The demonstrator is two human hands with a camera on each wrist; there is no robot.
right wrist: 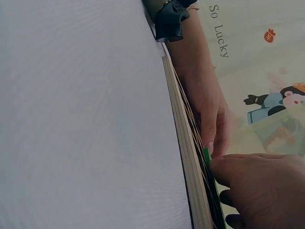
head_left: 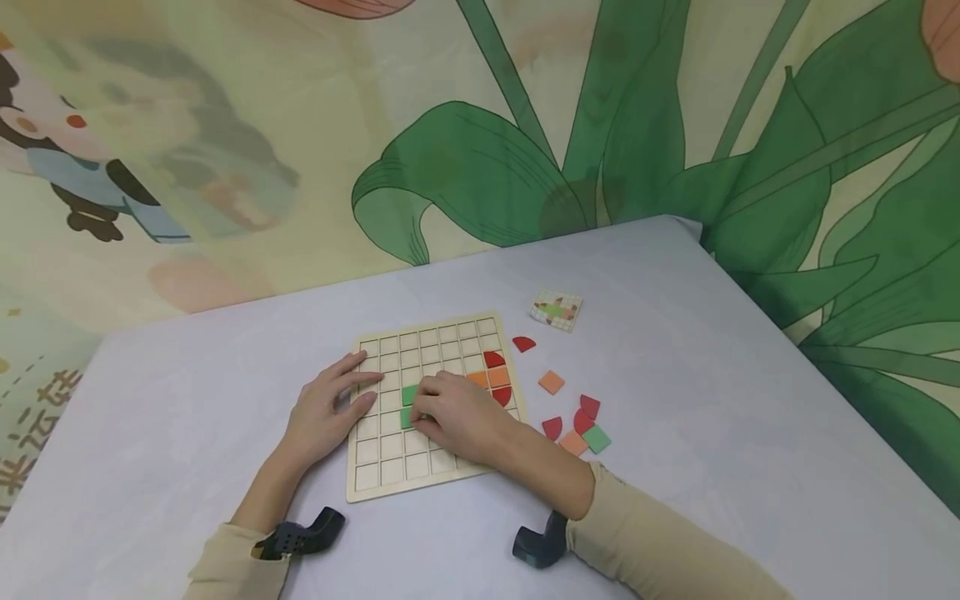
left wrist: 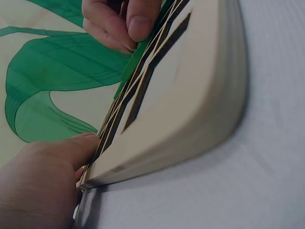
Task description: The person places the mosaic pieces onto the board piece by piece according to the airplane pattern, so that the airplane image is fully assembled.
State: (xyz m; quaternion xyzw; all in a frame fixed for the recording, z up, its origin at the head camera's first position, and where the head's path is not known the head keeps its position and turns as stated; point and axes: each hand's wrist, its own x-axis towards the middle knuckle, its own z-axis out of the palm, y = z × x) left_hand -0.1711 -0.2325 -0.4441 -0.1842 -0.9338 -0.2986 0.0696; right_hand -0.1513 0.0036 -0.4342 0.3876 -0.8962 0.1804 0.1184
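Observation:
A pale wooden grid board (head_left: 367,477) lies on the table, with green, orange and red tiles in some of its cells. My left hand (head_left: 322,412) rests at the board's left edge, fingers spread over the rim and outer cells. Over the middle of the board, my right hand (head_left: 465,417) has curled fingers, its fingertips pinching a green square tile (head_left: 407,417) at a cell. Just above it sits another green tile (head_left: 408,395). In the left wrist view the right fingertips meet a green tile (left wrist: 133,64) low over the grid. The right hand hides several cells.
Right of the board lie loose tiles: red quarter-circles (head_left: 524,344), orange squares (head_left: 551,382) and a green square (head_left: 596,438). Behind them is a small pattern card (head_left: 557,311). A printed cloth backdrop (head_left: 315,208) rises behind the white table (head_left: 225,358).

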